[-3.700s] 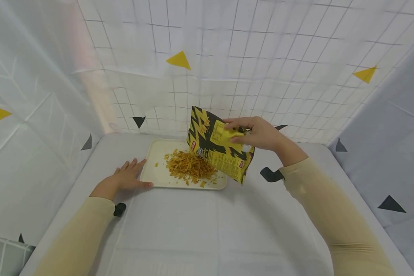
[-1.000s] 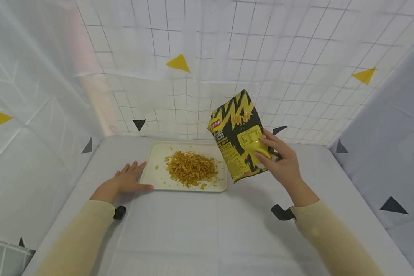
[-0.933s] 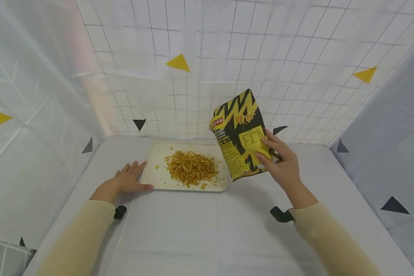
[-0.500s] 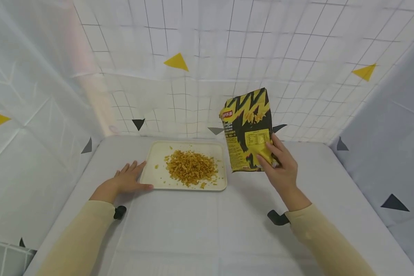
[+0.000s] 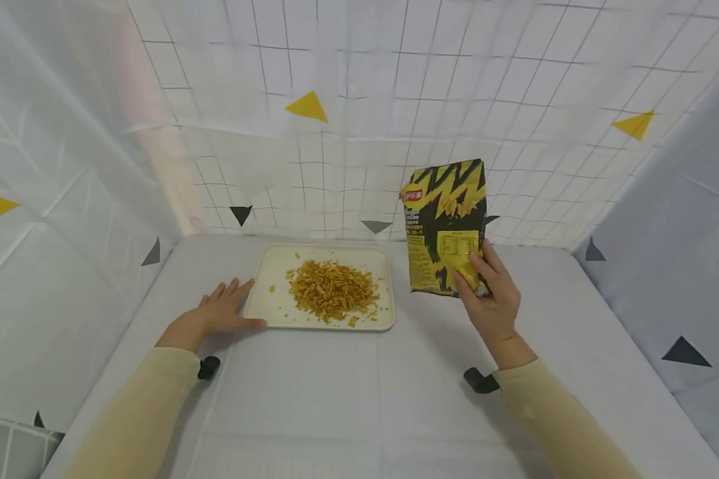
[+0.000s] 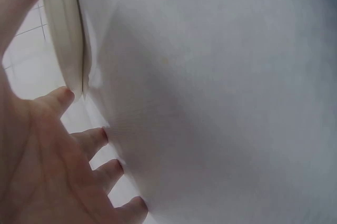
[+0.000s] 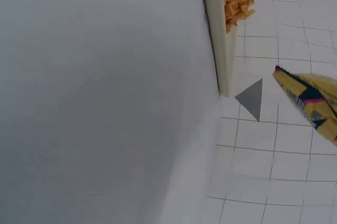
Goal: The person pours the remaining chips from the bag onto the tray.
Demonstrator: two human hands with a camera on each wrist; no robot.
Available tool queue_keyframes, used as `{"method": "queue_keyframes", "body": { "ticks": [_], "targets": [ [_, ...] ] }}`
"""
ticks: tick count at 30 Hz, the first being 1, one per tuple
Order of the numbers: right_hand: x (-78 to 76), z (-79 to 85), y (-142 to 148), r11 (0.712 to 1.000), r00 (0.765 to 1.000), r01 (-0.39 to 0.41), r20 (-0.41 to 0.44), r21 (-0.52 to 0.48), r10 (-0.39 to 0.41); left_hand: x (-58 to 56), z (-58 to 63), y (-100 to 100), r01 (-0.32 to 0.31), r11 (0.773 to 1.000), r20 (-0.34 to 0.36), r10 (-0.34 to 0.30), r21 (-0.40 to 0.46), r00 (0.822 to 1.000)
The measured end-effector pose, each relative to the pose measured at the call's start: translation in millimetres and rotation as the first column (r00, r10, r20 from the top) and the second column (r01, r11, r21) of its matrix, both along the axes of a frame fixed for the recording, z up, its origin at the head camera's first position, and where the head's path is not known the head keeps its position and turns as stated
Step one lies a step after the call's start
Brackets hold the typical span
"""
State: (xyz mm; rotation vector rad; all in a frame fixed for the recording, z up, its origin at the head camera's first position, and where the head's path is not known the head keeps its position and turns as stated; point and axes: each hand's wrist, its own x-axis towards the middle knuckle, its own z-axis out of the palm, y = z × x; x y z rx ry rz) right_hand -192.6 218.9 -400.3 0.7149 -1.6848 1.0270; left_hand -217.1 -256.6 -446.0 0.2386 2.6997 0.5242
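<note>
In the head view my right hand (image 5: 492,299) grips the lower right part of a yellow and black chip bag (image 5: 446,226), held upright above the table to the right of the tray. Part of the bag (image 7: 313,103) also shows at the right edge of the right wrist view. A heap of crushed chips (image 5: 333,289) lies on the cream tray (image 5: 263,303), with loose crumbs around it. My left hand (image 5: 218,313) rests at the tray's left end, fingers spread, thumb at the near corner. The left wrist view shows the left palm (image 6: 47,166) beside the tray's rim (image 6: 66,34).
A white cloth covers the table (image 5: 311,392). Behind it hangs a white gridded curtain (image 5: 455,86) with yellow and dark triangles, and pale sheets enclose both sides. The tray lies near the back edge.
My right hand has drawn the bag away from over the tray to the right and turned it more upright. The chip heap is now fully visible. My left hand has stayed at the tray.
</note>
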Motion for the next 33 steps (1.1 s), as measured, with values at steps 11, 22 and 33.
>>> {"method": "queue_keyframes", "body": {
  "ticks": [11,22,33],
  "targets": [
    [1.9,-5.5,6,0.999,0.996,0.029,0.083,0.013,-0.03,-0.1,-2.7,0,0.003,1.0,-0.007,-0.003,0.005,1.0],
    [4.9,-10.1,22,1.0,0.99,0.021,0.136,0.009,-0.022,-1.2,0.5,-2,0.004,1.0,-0.009,-0.004,-0.011,1.0],
    [10.3,-15.1,30,0.999,0.987,0.031,0.155,0.015,-0.033,-1.9,-1.0,-1,0.007,1.0,0.0,-0.007,-0.006,1.0]
  ]
}}
